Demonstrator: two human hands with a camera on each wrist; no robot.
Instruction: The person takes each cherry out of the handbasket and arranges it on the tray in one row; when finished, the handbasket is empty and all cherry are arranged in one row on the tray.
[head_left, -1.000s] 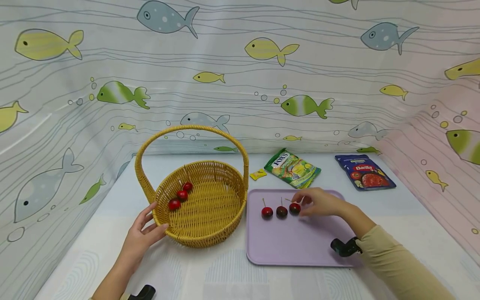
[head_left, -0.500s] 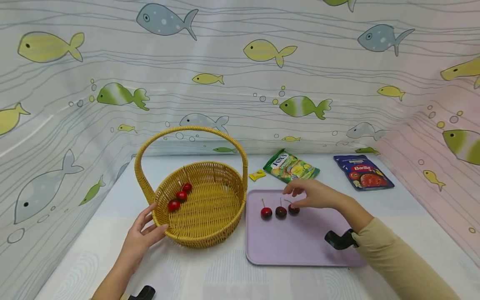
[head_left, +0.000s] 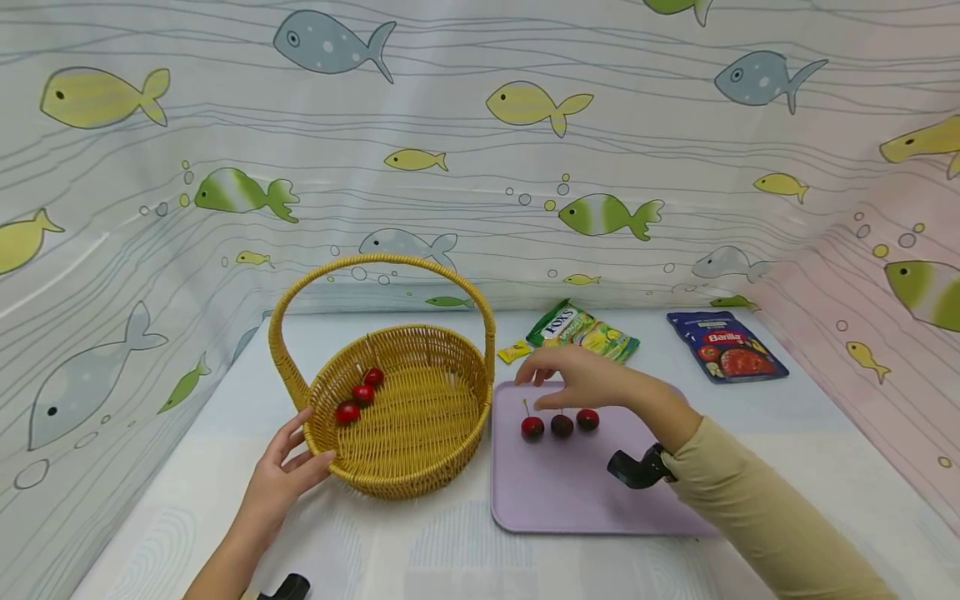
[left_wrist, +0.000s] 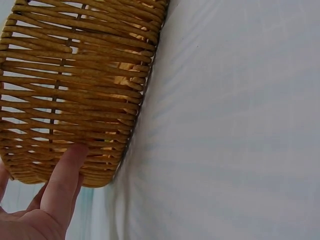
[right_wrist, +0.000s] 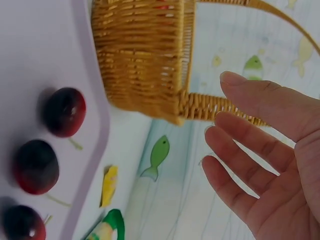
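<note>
The left hand point(head_left: 279, 477), fingers spread, touches the wicker basket point(head_left: 423, 421), while the right hand point(head_left: 581, 375) (thumb and fingers apart) hovers near three cherries point(head_left: 562, 426) on the lilac tray point(head_left: 558, 504).

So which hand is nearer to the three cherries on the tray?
Right. The right hand hovers close to those cherries, not touching them; the left hand touches the left side of the basket, which stands in between.

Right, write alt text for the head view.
A right hand hovers empty by three cherries on a purple tray; the left hand touches a wicker basket holding three more cherries. A green Fox's bag and blue Barilla pouch lie beyond the tray.
</note>
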